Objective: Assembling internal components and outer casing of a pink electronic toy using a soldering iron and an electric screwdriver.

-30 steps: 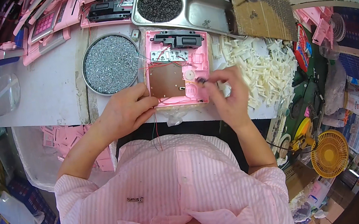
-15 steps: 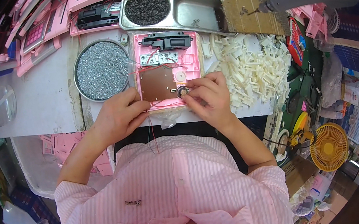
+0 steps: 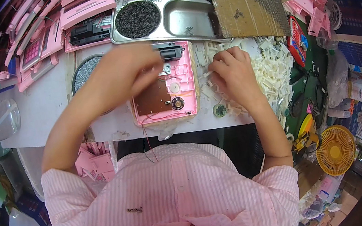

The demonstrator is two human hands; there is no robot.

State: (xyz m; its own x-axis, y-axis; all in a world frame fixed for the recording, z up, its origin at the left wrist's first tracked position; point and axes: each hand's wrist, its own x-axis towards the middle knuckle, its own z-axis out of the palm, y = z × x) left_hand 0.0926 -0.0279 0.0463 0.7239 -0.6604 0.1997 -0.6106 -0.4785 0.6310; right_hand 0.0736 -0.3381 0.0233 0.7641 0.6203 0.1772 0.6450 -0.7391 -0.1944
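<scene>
Silver fasteners (image 3: 84,75) sit left of the pink casing (image 3: 190,81), probably for easy reach. My left hand (image 3: 131,70) blurs over the casing's upper left; its grip I cannot tell. A round speaker (image 3: 178,103) lies in the casing, between my hands. My right hand (image 3: 235,74) curls over white plastic pieces (image 3: 275,74), hold unclear. Farther right, a red packet's (image 3: 297,45) printing is illegible.

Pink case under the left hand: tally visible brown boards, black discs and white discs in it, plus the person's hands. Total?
Brown board: 1
Black disc: 1
White disc: 1
Hands: 2 (left hand, right hand)
Total: 5
Left hand hides part of the case.
</scene>
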